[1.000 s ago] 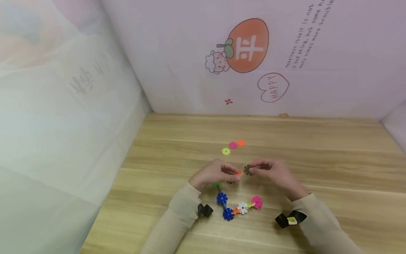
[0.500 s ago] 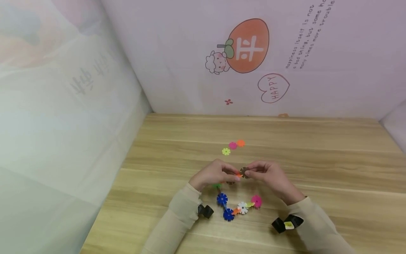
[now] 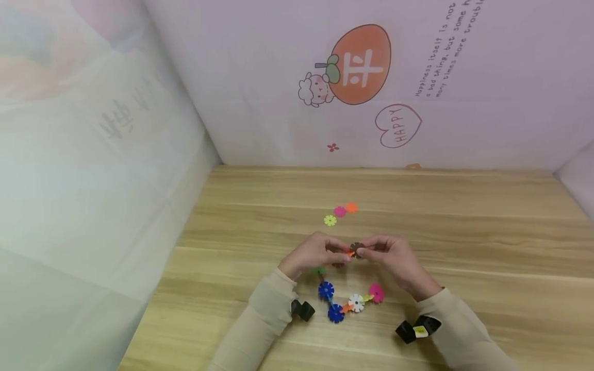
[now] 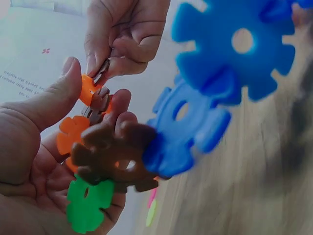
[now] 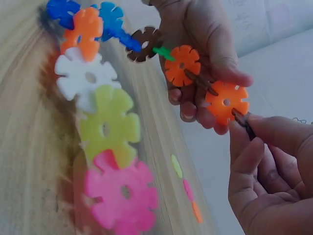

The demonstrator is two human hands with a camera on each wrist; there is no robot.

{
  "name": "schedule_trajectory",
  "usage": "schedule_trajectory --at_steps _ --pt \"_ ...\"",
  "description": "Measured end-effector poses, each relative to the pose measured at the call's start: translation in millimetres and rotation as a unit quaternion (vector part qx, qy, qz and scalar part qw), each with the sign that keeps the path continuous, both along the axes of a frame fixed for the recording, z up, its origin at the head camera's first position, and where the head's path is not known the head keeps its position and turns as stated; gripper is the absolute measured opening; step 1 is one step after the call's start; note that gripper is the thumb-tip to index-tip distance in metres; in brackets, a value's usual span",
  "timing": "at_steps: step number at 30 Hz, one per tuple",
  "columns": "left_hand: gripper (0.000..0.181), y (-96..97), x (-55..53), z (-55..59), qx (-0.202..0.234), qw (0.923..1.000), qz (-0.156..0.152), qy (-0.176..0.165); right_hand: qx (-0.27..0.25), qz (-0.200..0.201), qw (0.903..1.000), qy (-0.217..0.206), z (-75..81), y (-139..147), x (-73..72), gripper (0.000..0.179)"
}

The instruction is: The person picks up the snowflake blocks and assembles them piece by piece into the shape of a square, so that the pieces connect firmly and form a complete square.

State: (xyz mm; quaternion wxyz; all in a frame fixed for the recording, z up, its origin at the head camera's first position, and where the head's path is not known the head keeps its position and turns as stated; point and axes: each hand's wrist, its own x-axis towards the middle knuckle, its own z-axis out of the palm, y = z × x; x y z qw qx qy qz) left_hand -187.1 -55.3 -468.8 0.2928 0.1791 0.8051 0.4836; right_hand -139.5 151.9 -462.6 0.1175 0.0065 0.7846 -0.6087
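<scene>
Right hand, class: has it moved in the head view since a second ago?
Yes: the right hand has shifted slightly left, judged against the printed heart.

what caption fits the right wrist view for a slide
Right hand holds a brown disc against the orange disc that the left hand pinches, beside a colourful chain.

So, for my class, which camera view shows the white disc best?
The right wrist view: there the white disc looks largest, with its notches and centre hole easy to see, though neighbouring discs overlap it. The head view shows it small; the left wrist view doesn't show it.
</scene>
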Motion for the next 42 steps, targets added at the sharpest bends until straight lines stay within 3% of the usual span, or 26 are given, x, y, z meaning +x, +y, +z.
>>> schedule_trajectory --at_steps 5,13,18,22,31,36,42 --pt "0.023 -0.7 -1.0 0.3 0.006 1.0000 0.001 0.005 0.009 0.013 0.9998 0.008 3.0 -0.2 -1.4 0.029" --pt "0.027 -1.8 -3.5 4.3 0.012 0.9995 -0.030 -0.005 -0.003 0.041 0.9991 0.002 6.3 4.4 -3.9 0.034" --pt "0.027 -2.7 -5.7 4.7 0.015 0.9997 -0.017 0.001 -0.008 0.053 0.9986 -0.002 5.6 3.2 -5.1 0.036" --pt "0.023 -2.7 -6.5 3.5 0.030 0.9995 -0.001 0.005 0.013 0.063 0.9980 -0.002 5.2 1.2 -6.9 0.037" --pt "0.019 -8.6 -7.6 3.5 0.061 0.9977 -0.014 0.026 0.044 0.073 0.9963 0.005 6.9 -5.1 -15.4 0.035" --pt "0.018 -15.2 -8.2 4.7 0.053 0.9983 -0.016 0.019 0.065 0.082 0.9945 -0.005 7.4 -9.9 -20.6 0.033" --pt "0.022 -23.4 -10.4 5.9 0.038 0.9989 -0.022 0.020 0.108 0.105 0.9884 0.017 4.6 -10.6 -29.4 0.038"
